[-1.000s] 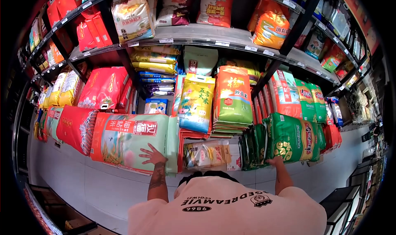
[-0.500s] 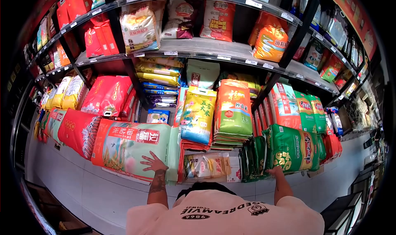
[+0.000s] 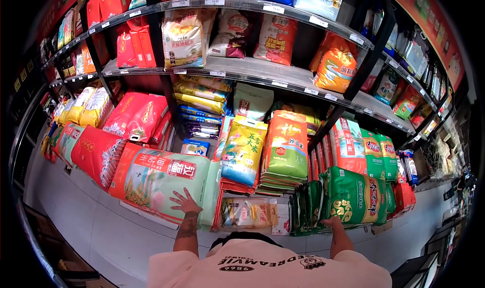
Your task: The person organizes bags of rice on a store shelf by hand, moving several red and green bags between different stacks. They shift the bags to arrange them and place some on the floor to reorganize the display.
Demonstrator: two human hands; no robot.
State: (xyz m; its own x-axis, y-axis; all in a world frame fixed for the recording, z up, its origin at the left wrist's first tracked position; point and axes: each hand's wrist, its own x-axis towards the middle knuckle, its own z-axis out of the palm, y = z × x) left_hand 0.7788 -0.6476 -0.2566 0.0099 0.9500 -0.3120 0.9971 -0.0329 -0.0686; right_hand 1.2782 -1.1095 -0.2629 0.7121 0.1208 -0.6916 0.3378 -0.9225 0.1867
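Observation:
My left hand (image 3: 187, 203) lies with its fingers spread on the pale green part of a large red and green rice bag (image 3: 161, 179). My right hand (image 3: 333, 221) rests at the lower left edge of a green rice bag (image 3: 356, 197); its fingers are partly hidden against the bag. Between my hands, low down, are white and tan bags (image 3: 247, 212). Behind them stand a yellow and blue bag (image 3: 244, 149) and a stack topped by an orange and green bag (image 3: 286, 144).
Shelves (image 3: 242, 68) with price tags run across above the bags, holding more bags such as an orange one (image 3: 336, 65). Red bags (image 3: 139, 113) lie at the left. Grey floor tiles (image 3: 86, 207) show in front of the display.
The view has shifted and tilted a little, so the shelves sit lower in the picture. Both hands stay at the same bags.

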